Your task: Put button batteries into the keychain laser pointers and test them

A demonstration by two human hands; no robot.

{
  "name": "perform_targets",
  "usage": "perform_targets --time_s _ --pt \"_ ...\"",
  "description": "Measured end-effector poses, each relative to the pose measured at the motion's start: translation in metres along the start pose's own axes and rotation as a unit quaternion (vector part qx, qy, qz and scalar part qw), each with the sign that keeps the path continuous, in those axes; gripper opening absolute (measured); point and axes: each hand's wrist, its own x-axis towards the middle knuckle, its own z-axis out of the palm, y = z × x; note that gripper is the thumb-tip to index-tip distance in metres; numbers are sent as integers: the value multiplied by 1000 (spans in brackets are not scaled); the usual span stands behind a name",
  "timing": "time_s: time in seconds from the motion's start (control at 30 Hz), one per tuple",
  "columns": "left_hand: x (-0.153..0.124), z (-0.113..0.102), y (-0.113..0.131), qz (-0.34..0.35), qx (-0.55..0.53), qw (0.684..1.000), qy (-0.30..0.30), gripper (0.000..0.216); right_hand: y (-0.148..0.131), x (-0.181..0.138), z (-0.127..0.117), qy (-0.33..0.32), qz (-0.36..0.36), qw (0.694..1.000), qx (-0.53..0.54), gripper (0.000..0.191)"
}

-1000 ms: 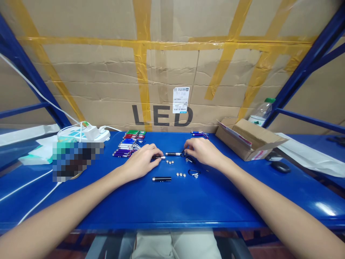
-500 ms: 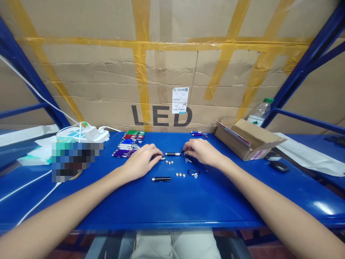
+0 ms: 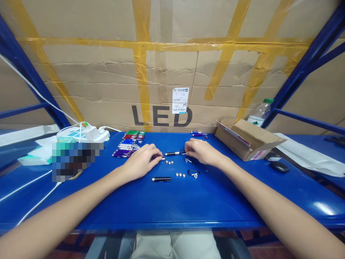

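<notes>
My left hand [image 3: 145, 158] rests on the blue tabletop, its thumb and forefinger closed round a small metallic piece [image 3: 163, 158] that is mostly hidden. Just right of it lies a black mini flashlight [image 3: 171, 154]. My right hand [image 3: 198, 149] pinches the dark clip [image 3: 182, 153] at that flashlight's right end. Below the fingers sit three button cells [image 3: 169, 162], with three more cells [image 3: 180, 175] nearer me. A black carabiner [image 3: 193, 172] with small silver parts lies beside these. Closer to me is another black flashlight tube [image 3: 161, 179].
Several coloured mini flashlights [image 3: 129, 144] lie in a row behind my left hand. Blue and purple ones [image 3: 198, 133] lie at the back. An open cardboard box [image 3: 250, 144], a bottle [image 3: 260, 111] and a black mouse [image 3: 279, 166] are right; a power strip [image 3: 102, 136] is left.
My right hand has shifted slightly right. The clip now stretches out from the flashlight's end, and the flashlight has tilted a little. My left hand stays almost still.
</notes>
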Motion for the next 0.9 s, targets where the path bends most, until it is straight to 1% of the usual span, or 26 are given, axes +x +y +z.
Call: perform_targets --time_s 0.27,0.43,0.6,0.7,0.77,0.9 --pt "0 0 1 -1 -1 1000 -1 25 6 -1 5 -27 -34 999 -10 11" --pt "0 0 2 -3 -4 1000 7 26 7 -2 7 -26 -32 999 -10 12" --pt "1 -2 3 -16 3 1000 10 28 7 1 9 -15 -33 999 16 4" --pt "1 -2 3 -21 9 1000 12 27 7 3 8 -13 -24 999 43 8" --pt "1 -1 3 -23 10 1000 15 28 6 3 6 -14 -18 998 58 5" --pt "1 -1 2 -23 9 999 20 28 6 4 7 -13 -12 998 60 8"
